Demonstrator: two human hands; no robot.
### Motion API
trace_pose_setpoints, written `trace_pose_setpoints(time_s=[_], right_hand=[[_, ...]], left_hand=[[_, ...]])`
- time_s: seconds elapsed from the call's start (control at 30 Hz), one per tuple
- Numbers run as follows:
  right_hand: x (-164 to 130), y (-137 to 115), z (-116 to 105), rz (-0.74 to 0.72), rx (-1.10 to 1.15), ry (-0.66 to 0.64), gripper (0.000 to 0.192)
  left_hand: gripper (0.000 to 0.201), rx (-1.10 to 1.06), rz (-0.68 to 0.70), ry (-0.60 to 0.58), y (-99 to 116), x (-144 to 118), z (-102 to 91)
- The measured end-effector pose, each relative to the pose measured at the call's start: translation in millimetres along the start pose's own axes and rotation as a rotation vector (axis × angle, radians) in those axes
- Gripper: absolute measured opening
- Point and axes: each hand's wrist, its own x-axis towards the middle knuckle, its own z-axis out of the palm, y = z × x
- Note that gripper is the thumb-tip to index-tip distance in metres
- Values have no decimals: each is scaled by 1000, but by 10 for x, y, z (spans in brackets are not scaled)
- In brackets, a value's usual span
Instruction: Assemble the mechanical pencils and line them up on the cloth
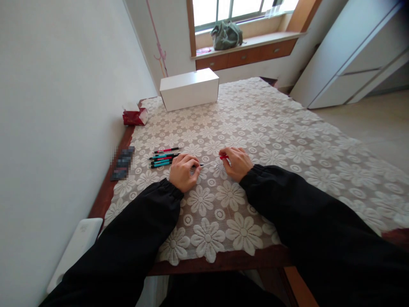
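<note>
My left hand (182, 171) is closed around the black end of a pen part. A thin white refill (211, 162) stretches from it toward my right hand (238, 163), which pinches a small red pen piece (224, 157). Both hands rest on the white lace tablecloth (255, 128) with flower patterns. Just left of my left hand lies a small pile of pens (163, 158), some teal and some red with black.
A white box (189, 88) stands at the far side of the table, with a red tissue pack (135, 115) near the wall. A dark blurred item (122, 163) lies on the left table edge. A white wall runs along the left; cabinets stand at right.
</note>
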Motion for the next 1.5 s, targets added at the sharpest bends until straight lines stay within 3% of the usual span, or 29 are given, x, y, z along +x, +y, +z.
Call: trace_pose_setpoints(time_s=[0.63, 1.03, 1.3, 1.5], right_hand=[[-23, -71, 27, -295, 162, -137, 17], [-39, -121, 30, -268, 161, -231, 12], [-42, -170, -8, -250, 18, -189, 24], [-46, -162, 26, -314, 77, -175, 24]], left_hand=[[14, -49, 93, -20, 15, 16, -3], [15, -65, 129, -14, 25, 20, -7], [14, -50, 138, -6, 32, 21, -19], [16, -36, 119, 11, 19, 14, -10]])
